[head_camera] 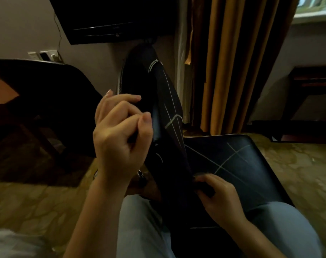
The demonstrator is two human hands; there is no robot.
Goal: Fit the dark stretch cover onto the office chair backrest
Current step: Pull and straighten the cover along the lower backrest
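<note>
The office chair backrest (pixel 138 71) rises edge-on in the middle of the view, dark and narrow. A dark stretch cover (pixel 169 101) with thin pale lines is drawn over its right side and hangs down toward me. My left hand (pixel 119 131) pinches the cover's edge at the backrest's left side, fingers curled. My right hand (pixel 220 198) grips the cover's lower hem, low and to the right. The chair seat (pixel 238 164), in the same lined dark fabric, lies flat at the right.
My knees in pale trousers (pixel 139 226) sit below the chair. A dark table (pixel 37 86) stands at the left, a black screen (pixel 110 17) hangs on the wall above. Ochre curtains (pixel 233 62) hang at the back right. Patterned carpet (pixel 28 202) covers the floor.
</note>
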